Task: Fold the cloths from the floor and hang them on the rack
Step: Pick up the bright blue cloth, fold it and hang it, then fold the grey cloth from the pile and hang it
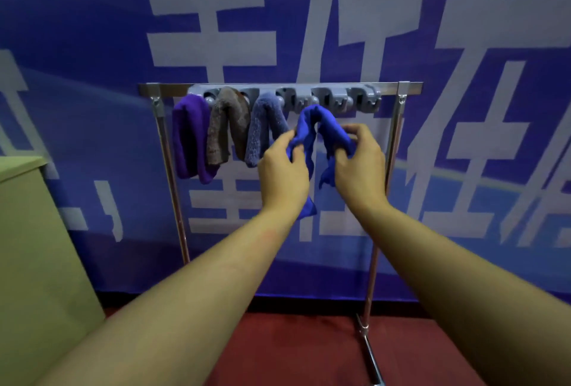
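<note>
Here my left hand and right hand each pinch one hanging end of the blue cloth draped over the rack.

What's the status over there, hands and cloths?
Both hands, left and right, grip blue cloth draped at rack. Three cloths already hung. Nothing blocking.

A staged indoor set rather than a home: a big blue printed banner as backdrop, red floor, a freestanding metal rack.
</note>
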The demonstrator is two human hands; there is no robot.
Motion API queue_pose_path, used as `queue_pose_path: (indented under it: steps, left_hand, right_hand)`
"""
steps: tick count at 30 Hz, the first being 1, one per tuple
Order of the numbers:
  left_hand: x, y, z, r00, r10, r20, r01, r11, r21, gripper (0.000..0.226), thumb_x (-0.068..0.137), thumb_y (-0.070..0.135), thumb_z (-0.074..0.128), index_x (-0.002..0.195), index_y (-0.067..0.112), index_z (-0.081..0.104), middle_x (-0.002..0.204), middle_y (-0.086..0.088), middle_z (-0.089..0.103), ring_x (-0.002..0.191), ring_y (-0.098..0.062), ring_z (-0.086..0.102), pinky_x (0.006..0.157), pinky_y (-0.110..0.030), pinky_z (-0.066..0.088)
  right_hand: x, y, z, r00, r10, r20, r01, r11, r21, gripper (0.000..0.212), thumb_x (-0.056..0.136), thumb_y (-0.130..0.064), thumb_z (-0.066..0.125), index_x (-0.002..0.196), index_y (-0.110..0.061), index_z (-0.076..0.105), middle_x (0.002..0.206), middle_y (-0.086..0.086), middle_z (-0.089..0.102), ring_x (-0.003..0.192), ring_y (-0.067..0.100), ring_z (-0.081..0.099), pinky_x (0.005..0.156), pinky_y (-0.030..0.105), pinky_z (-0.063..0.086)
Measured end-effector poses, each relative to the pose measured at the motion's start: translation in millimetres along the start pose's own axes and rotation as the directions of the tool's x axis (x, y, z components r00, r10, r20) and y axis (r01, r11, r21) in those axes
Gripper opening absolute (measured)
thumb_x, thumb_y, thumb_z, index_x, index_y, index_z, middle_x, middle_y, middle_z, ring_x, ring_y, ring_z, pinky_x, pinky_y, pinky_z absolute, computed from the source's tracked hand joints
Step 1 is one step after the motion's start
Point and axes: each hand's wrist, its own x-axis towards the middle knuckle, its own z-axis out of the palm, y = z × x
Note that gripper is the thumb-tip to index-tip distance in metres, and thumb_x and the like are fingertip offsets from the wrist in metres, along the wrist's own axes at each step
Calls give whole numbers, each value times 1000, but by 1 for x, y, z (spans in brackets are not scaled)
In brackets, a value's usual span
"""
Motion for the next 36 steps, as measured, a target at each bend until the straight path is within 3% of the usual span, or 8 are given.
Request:
queue_pose_path:
  steps: [4,8,11,14,18,25,30,36]
  left_hand:
    - [54,5,29,996,18,-83,-21,999,-41,33,101,15,54,131,21,67,115,0,74,97,-12,64,78,-18,44]
    - [91,1,49,987,74,-142,-69,997,41,32,102,12,51,128,21,68,111,-3,74,90,-15,62,75,-19,40]
    - [107,-15,59,983,51,-175,-28,991,130,35,100,7,49,126,19,69,115,-7,73,103,-25,65,76,-26,43]
    - [114,-31,62,982,46,-183,-9,981,195,43,96,0,45,129,16,67,123,-9,71,111,-33,64,86,-35,49]
    - [108,-56,62,990,112,-88,-87,965,247,46,95,0,45,130,20,67,118,-9,72,103,-35,65,82,-39,51]
    - [89,-83,57,999,46,24,-49,990,132,52,94,9,56,141,32,57,119,-6,74,101,-24,66,79,-19,43]
    - [79,-84,49,994,-23,102,9,991,136,43,97,22,55,140,31,57,111,0,74,96,-20,67,80,-28,50]
    - [51,-91,25,951,-138,276,77,972,220,41,102,34,47,143,31,51,133,5,64,120,-17,59,99,-40,50]
  right_hand:
    - [58,2,12,999,-37,-25,35,998,-59,33,99,-2,48,125,-19,57,100,0,65,70,8,64,55,20,54]
    - [97,14,35,999,-54,-1,54,993,-102,38,97,1,46,127,-19,58,109,3,66,69,8,62,47,12,46]
    - [107,31,48,1000,4,26,-1,993,-120,45,95,2,43,128,-23,60,109,7,69,75,19,65,54,22,48]
    - [104,49,56,998,44,53,-34,984,-175,49,95,1,42,131,-26,62,108,6,69,66,13,61,55,23,46]
    - [97,66,63,995,27,98,-9,985,-173,48,95,-1,44,130,-26,65,113,4,72,92,19,64,79,32,54]
    - [81,74,67,989,15,145,5,991,-133,49,94,-1,46,132,-27,63,107,-2,72,92,16,65,73,24,51]
    - [67,69,59,984,24,178,2,990,-143,33,98,-15,54,125,-28,67,91,-8,72,83,12,68,76,37,60]
    - [27,62,45,983,78,164,-46,980,-193,42,102,-23,54,144,-27,50,111,-12,55,101,8,53,82,26,43]
